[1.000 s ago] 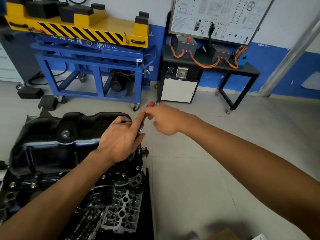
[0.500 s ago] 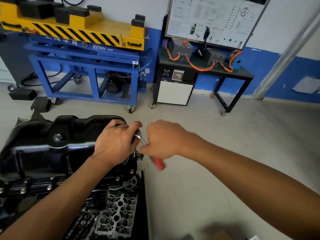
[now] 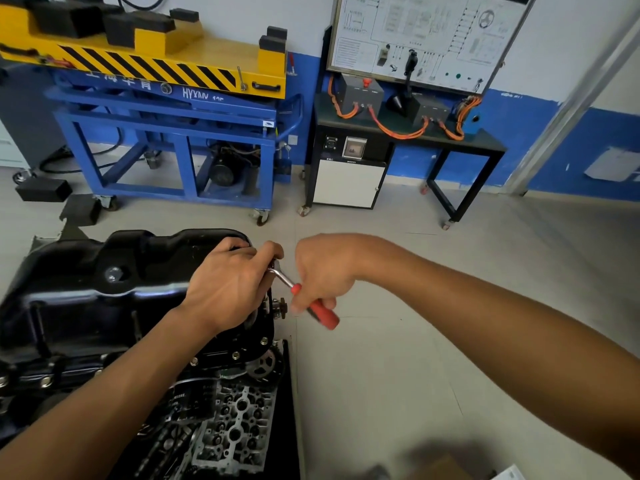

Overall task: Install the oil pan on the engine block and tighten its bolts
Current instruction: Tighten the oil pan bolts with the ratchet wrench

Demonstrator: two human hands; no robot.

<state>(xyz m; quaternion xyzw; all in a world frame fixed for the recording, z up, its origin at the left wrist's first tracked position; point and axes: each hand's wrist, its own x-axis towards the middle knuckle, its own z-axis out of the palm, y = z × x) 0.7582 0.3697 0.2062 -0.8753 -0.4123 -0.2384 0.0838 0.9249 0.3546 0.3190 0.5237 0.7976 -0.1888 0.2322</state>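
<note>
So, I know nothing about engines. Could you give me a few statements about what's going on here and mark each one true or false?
1. The right hand grips a red-handled ratchet. True.
2. The left hand holds the ratchet's head at the edge of the black oil pan. True.
3. The oil pan lies on the floor, apart from everything else. False: it sits on top of the engine.
4. The cables on the dark bench are green. False: the cables are orange.
5. The wheeled cart behind is blue with a yellow, black-striped top. True.
</note>
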